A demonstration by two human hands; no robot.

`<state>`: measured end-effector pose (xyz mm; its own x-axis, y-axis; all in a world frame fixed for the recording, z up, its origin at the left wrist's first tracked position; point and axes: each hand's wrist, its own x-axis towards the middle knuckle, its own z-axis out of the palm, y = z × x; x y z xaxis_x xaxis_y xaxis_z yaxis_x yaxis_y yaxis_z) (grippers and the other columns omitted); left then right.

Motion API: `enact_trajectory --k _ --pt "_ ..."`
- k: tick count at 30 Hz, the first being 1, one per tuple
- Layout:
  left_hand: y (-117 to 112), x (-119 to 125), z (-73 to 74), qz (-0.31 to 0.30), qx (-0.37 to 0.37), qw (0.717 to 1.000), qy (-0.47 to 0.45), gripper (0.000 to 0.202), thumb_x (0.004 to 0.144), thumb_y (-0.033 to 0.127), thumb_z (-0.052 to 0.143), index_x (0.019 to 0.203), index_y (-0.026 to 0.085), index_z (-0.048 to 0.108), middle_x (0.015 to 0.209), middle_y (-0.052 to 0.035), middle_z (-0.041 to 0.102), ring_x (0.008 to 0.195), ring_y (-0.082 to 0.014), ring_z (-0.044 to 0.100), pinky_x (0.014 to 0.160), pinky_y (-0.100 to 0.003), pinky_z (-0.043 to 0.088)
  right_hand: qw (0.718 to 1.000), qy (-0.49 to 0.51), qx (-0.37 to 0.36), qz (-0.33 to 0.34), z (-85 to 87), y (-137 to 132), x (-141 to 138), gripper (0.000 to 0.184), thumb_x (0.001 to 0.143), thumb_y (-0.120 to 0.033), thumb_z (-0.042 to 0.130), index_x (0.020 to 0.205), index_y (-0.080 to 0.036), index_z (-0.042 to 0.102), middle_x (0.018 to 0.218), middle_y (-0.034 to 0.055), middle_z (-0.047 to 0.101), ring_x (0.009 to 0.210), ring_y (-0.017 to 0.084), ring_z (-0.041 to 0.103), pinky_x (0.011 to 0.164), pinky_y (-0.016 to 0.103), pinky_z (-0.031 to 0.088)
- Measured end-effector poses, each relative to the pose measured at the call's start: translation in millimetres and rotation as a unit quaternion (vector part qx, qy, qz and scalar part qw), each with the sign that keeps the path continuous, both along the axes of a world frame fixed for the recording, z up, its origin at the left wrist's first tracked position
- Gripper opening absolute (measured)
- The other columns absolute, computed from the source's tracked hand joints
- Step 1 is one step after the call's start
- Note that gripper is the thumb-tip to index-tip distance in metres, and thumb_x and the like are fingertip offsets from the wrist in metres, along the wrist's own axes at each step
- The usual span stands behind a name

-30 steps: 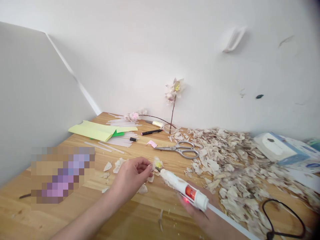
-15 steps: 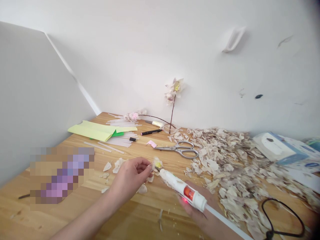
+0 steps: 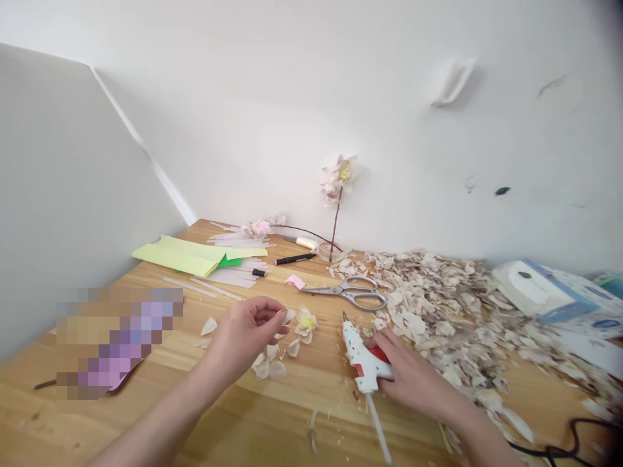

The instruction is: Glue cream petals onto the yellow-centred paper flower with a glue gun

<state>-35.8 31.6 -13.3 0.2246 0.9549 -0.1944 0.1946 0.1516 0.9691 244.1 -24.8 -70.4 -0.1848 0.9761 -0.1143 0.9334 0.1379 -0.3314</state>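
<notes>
The right hand [image 3: 413, 379] grips the glue gun [image 3: 363, 353] on the bench [image 3: 272, 415], its long axis running away from the person, nozzle towards the scissors [image 3: 350, 292]. The left hand [image 3: 241, 334] pinches a pale petal [image 3: 287, 316] just beside the small flower [image 3: 306, 322], with the petal heap [image 3: 452, 311] to the right.

Wooden table [image 3: 292, 402] with scissors [image 3: 350, 293], glue gun [image 3: 363, 353], petal scraps [image 3: 438, 305]

White glue gun [image 3: 363, 355] flat, nozzle fwd; petal [image 3: 288, 316] raised

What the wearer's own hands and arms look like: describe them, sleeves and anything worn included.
Both forearms are bare up to the frame edge, no sleeves showing. The left hand and right hand wear no gloves; no ring, watch or bracelet is visible.
</notes>
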Motion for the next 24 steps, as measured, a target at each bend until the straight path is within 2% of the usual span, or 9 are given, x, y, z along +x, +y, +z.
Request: enact_trajectory --k 5,8,10,12,15,18,24 --pt "0 0 0.2 0.002 -0.004 1.000 -0.002 0.022 0.071 0.035 0.062 0.080 0.015 0.061 0.075 -0.0054 0.069 0.075 -0.0225 0.069 0.057 -0.027 0.051 0.999 0.036 -0.020 0.024 5.1 -7 3 0.044 0.057 -0.007 0.050 0.099 -0.021 0.052 0.105 0.0073 0.051 0.100 0.026 0.049 0.086 0.037 0.038" --pt "-1 0 0.5 0.001 -0.008 1.000 -0.006 0.021 0.071 0.034 0.063 0.080 0.015 0.062 0.075 -0.0052 0.069 0.074 -0.0219 0.069 0.056 -0.027 0.051 0.999 0.049 0.009 -0.004 17.3 -8 -3 0.050 0.061 -0.014 0.057 0.110 -0.021 0.050 0.117 0.0092 0.050 0.114 0.029 0.040 0.096 0.042 0.031" --pt "0 1 1.0 -0.002 -0.012 1.000 -0.012 0.020 0.071 0.033 0.063 0.080 0.015 0.062 0.076 -0.0046 0.069 0.074 -0.0214 0.069 0.055 -0.026 0.051 0.995 0.076 0.043 -0.041 23.6 -3 -16 0.041 0.071 -0.021 0.055 0.111 -0.021 0.049 0.116 0.0092 0.052 0.113 0.028 0.042 0.095 0.043 0.032" --pt "0 2 2.4 -0.014 -0.023 0.999 -0.023 0.018 0.070 0.031 0.064 0.078 0.015 0.062 0.075 -0.0036 0.069 0.074 -0.0209 0.069 0.054 -0.025 0.051 0.989 0.118 0.069 -0.052 25.2 8 -34 0.032 0.076 -0.020 0.051 0.108 -0.021 0.050 0.108 0.0087 0.057 0.104 0.026 0.050 0.090 0.042 0.036" --pt "2 6 7.0 -0.025 -0.043 0.998 -0.025 0.014 0.070 0.028 0.064 0.075 0.015 0.062 0.072 -0.0018 0.068 0.071 -0.0192 0.069 0.052 -0.023 0.050 0.985 0.154 0.078 -0.028 18.6 30 -60 0.040 0.073 -0.008 0.049 0.110 -0.022 0.049 0.101 0.0049 0.061 0.101 0.022 0.052 0.089 0.036 0.037" --pt "4 9 13.4 -0.025 -0.047 0.999 0.000 0.011 0.070 0.025 0.063 0.073 0.014 0.062 0.067 -0.0014 0.068 0.069 -0.0178 0.069 0.051 -0.021 0.049 0.981 0.170 0.087 -0.012 6.8 49 -76 0.051 0.066 0.000 0.048 0.113 -0.020 0.049 0.100 0.0060 0.061 0.099 0.021 0.053 0.087 0.032 0.038" --pt "9 14 26.2 -0.049 -0.028 0.998 -0.012 0.010 0.072 0.025 0.061 0.073 0.015 0.061 0.064 -0.0008 0.068 0.070 -0.0178 0.069 0.051 -0.021 0.050 0.969 0.223 0.100 -0.026 -9.4 64 -80 0.046 0.058 0.003 0.050 0.097 -0.020 0.057 0.076 0.0029 0.063 0.085 0.024 0.055 0.078 0.035 0.040"
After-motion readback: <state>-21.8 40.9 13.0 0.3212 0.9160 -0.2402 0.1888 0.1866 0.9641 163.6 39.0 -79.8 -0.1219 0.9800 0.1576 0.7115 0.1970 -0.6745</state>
